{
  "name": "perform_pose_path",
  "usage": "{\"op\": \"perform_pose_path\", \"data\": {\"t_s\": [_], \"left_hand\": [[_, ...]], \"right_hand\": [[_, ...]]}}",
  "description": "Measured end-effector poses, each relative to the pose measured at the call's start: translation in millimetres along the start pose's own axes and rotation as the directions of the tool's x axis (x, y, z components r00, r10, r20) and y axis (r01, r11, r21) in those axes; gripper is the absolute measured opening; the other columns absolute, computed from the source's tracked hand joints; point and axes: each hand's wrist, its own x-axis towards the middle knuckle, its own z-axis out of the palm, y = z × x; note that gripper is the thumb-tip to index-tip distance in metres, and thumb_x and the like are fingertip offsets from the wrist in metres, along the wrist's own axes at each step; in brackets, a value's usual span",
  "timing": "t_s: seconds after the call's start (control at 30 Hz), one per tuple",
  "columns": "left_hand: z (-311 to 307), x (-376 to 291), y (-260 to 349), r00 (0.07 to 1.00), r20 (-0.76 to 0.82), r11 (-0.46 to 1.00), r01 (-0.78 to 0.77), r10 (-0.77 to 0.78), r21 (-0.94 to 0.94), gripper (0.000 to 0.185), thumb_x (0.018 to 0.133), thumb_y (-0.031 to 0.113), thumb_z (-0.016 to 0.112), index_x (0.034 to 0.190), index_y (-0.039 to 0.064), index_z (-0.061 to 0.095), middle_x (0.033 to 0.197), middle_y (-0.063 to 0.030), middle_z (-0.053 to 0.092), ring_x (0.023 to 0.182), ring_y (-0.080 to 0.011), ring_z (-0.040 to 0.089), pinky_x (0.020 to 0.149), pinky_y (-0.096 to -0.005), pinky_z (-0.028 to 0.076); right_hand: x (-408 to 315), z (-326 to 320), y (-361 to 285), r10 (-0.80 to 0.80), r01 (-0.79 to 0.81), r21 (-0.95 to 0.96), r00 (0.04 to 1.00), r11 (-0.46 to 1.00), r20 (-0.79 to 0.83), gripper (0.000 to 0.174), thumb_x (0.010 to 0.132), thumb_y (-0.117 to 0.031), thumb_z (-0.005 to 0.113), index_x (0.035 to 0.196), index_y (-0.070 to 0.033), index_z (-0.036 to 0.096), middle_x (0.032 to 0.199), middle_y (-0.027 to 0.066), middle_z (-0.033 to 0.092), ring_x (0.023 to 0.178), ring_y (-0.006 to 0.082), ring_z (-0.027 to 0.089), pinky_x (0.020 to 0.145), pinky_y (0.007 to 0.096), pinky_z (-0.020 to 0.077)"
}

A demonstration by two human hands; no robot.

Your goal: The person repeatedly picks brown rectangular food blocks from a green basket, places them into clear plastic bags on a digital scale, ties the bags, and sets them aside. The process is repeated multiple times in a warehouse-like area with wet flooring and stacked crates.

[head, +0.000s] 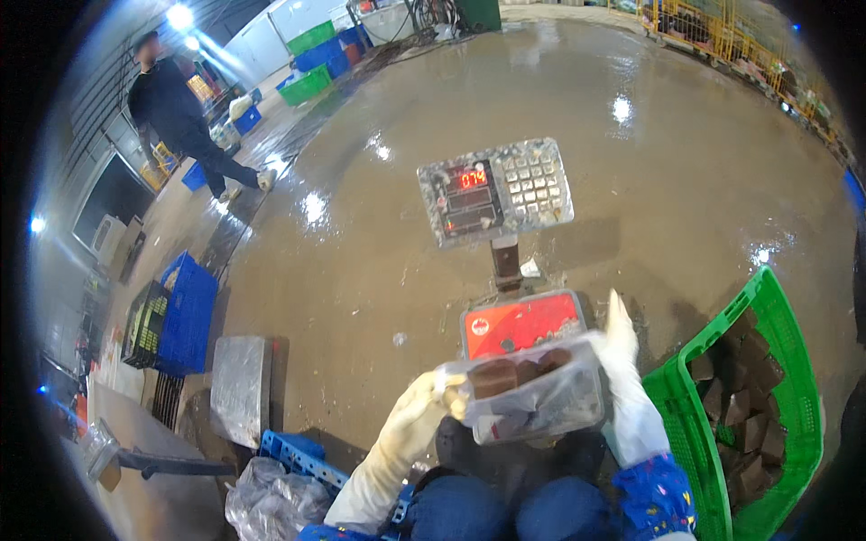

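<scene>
A clear plastic bag (pixel 534 385) with dark brown blocks (pixel 497 377) inside is spread between my two gloved hands, over the platform of an electronic scale. My left hand (pixel 433 399), in a cream rubber glove, grips the bag's left edge. On the other side my right hand (pixel 614 338) holds the right edge near the thumb, its fingers stretched upward. The red platform cover (pixel 524 318) shows beyond the bag. Above it stands the scale's wet, dirt-spattered display and keypad (pixel 497 193), with red digits lit.
At right, a green plastic crate (pixel 802 433) holds several brown blocks (pixel 747 433). A crumpled plastic-bag bundle (pixel 274 504), blue crate (pixel 298 453) and metal platform (pixel 240 389) are at left. Further off, a person (pixel 179 115) walks on the wet floor (pixel 352 270) near blue crates (pixel 189 314).
</scene>
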Motion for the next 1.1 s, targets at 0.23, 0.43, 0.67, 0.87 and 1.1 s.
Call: {"op": "perform_pose_path", "data": {"t_s": [0.23, 0.43, 0.67, 0.87, 1.1], "left_hand": [[25.2, 12.1, -5.4, 0.992, -0.117, 0.994, 0.051, -0.040, 0.093, 0.043, 0.098, 0.033, 0.052, 0.124, -0.002, 0.053, 0.105, -0.0135, 0.064, 0.096, -0.0251, 0.061, 0.096, -0.0411, 0.044], [12.3, 20.2, -0.8, 0.973, -0.222, 0.919, 0.149, -0.070, 0.366, 0.056, 0.094, 0.040, 0.058, 0.130, -0.001, 0.047, 0.116, -0.0166, 0.062, 0.095, -0.0243, 0.061, 0.092, -0.0377, 0.046], [17.4, 43.7, -28.3, 0.922, 0.335, 0.776, -0.065, -0.194, 0.628, 0.080, 0.089, 0.032, 0.064, 0.151, 0.003, 0.022, 0.159, -0.0177, 0.018, 0.148, -0.0255, 0.014, 0.120, -0.0381, 0.012], [31.9, 59.4, -24.8, 0.951, 0.308, 0.467, -0.275, 0.005, 0.840, 0.081, 0.079, 0.022, 0.077, 0.146, 0.003, 0.036, 0.151, -0.0196, 0.036, 0.140, -0.0317, 0.035, 0.115, -0.0413, 0.028], [-32.6, 77.1, -104.4, 0.997, 0.008, 0.989, 0.069, -0.071, 0.130, 0.022, 0.098, 0.008, 0.053, 0.116, 0.001, 0.063, 0.097, -0.0070, 0.068, 0.088, -0.0150, 0.063, 0.087, -0.0303, 0.049]], "right_hand": [[-49.4, -132.7, -85.2, 0.118, -0.461, 0.486, 0.804, 0.742, 0.583, 0.024, 0.080, -0.019, 0.074, 0.100, -0.005, 0.072, 0.087, 0.0038, 0.071, 0.075, 0.0088, 0.062, 0.069, 0.0247, 0.0495], [-30.9, -135.5, -119.2, 0.076, -0.385, 0.505, 0.846, 0.772, 0.528, 0.039, 0.093, -0.010, 0.058, 0.131, -0.014, 0.061, 0.074, -0.0030, 0.061, 0.068, 0.0043, 0.055, 0.066, 0.0223, 0.0486], [-46.1, -126.8, -144.3, -0.222, -0.171, 0.559, 0.794, 0.811, 0.566, 0.079, 0.083, -0.014, 0.068, 0.150, -0.007, 0.027, 0.122, 0.0160, 0.061, 0.112, 0.0214, 0.060, 0.094, 0.0320, 0.0474], [-53.9, -121.0, -136.9, -0.102, -0.083, 0.574, 0.954, 0.815, 0.283, 0.017, 0.077, -0.004, 0.068, 0.093, -0.008, 0.070, 0.091, 0.0100, 0.070, 0.079, 0.0237, 0.068, 0.070, 0.0332, 0.0547], [-36.0, -139.4, -140.9, -0.362, 0.068, 0.582, 0.839, 0.811, 0.406, 0.014, 0.085, -0.019, 0.064, 0.095, -0.009, 0.068, 0.091, 0.0098, 0.069, 0.095, 0.0222, 0.066, 0.080, 0.0343, 0.0520]]}}
